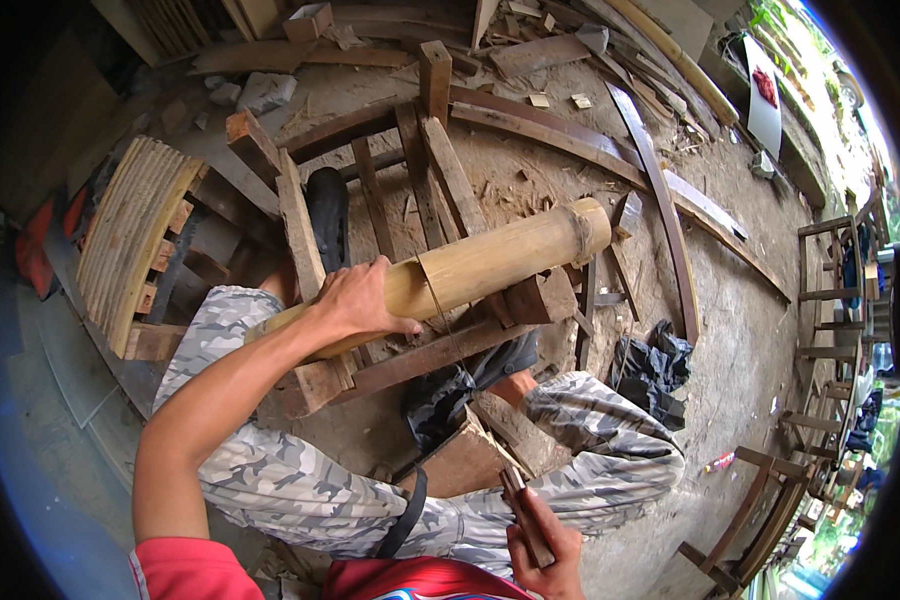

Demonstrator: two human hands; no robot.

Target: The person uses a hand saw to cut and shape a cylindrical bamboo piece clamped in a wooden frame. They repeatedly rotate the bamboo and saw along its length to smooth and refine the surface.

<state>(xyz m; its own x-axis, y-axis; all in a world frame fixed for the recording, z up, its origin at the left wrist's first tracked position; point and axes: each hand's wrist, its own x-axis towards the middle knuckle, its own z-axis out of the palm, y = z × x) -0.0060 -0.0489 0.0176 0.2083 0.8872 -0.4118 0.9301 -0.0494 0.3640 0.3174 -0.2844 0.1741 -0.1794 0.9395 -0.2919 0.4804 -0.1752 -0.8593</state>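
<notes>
A thick bamboo pole lies aslant across a rough wooden frame, its jointed end toward the upper right. My left hand presses on the pole's nearer part with the fingers over its top and the thumb toward the right. Beside that hand the bamboo looks cut away, with a step in its surface. A thin dark blade, seen almost edge-on, crosses the pole at this step. My right hand, low in the view, is closed around the brown wooden handle of what looks like a handsaw.
My legs in camouflage trousers spread around the frame. A wooden block lies between them. Black plastic sits beside my right knee. Long planks and scraps cover the floor beyond. A slatted wooden piece stands at left, wooden chairs at right.
</notes>
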